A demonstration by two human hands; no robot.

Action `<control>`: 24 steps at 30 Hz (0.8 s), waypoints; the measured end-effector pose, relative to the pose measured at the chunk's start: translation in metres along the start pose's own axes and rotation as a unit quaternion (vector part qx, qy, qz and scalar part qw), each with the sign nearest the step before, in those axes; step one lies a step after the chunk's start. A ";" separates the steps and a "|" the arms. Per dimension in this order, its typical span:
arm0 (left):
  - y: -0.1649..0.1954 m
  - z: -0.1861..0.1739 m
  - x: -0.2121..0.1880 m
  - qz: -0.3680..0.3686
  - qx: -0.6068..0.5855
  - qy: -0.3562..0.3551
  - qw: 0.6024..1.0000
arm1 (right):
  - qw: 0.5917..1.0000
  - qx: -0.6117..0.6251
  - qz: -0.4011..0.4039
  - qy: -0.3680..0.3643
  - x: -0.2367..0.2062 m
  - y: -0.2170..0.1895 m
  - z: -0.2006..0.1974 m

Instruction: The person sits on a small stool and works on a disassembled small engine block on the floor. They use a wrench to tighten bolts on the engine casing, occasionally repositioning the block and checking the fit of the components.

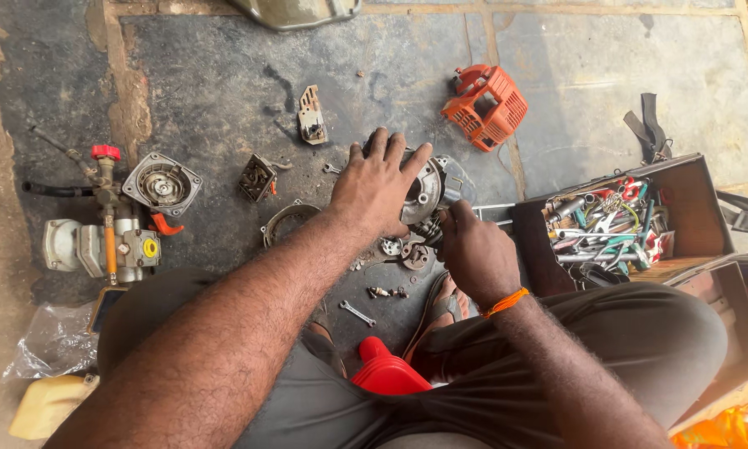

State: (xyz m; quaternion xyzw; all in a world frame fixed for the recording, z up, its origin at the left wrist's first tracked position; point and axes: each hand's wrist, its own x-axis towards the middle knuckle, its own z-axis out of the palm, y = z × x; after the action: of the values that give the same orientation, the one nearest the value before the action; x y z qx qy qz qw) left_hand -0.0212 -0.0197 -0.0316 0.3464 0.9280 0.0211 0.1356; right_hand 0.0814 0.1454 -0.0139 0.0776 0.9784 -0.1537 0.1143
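- I have the small engine block (428,193) on the stone floor (224,91), dead ahead between the knees, its round silver flywheel face turned up toward me.
- Left hand (376,187) is spread flat on top of it, fingers fanned across the disc, palm pressing down: a wide, open grip that steadies rather than clasps.
- Right hand (474,254) sits just beside the engine on its near right flank, fingers curled in tight at the lower edge. I cannot tell what they pinch there; the knuckles hide it.
- The relation that counts: the engine lies forward and a little left of the right grip, directly under the left one. Left hand is on it, right hand comes in from the side.
- Its long axis, as far as I can judge, runs left to right, with a pale part sticking out beyond the fingertips on the right.
- Loose bits lie just below the hands: a small gear-like part (415,254), and a small spanner (356,313) nearer me.
- Off right, well apart, an open toolbox (698,199) full of tools; beyond it an orange engine cover (485,106).
- Far left, a pump assembly (108,241) with a red valve knob, next to a recoil starter housing (161,183).
- A red funnel (384,369) rests against my lap.
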 end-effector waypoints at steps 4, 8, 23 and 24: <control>-0.002 -0.001 -0.004 -0.004 -0.017 -0.022 1.000 | 0.998 0.050 -0.037 -0.007 0.001 0.003 -0.008; -0.002 -0.006 -0.008 -0.010 -0.026 -0.043 0.999 | 0.996 0.013 -0.084 0.013 0.006 0.013 -0.031; 0.000 -0.006 -0.007 -0.005 0.007 -0.026 1.000 | 0.918 -0.150 -0.365 0.051 0.026 0.017 -0.045; 0.000 -0.006 -0.007 -0.006 0.008 -0.030 1.000 | 0.916 -0.155 -0.366 0.049 0.027 0.016 -0.045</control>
State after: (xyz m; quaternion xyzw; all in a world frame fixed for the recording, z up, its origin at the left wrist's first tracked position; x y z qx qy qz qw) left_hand -0.0177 -0.0233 -0.0240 0.3427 0.9256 0.0026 0.1607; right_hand 0.0500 0.1784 0.0168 -0.2970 0.9544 -0.0276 0.0125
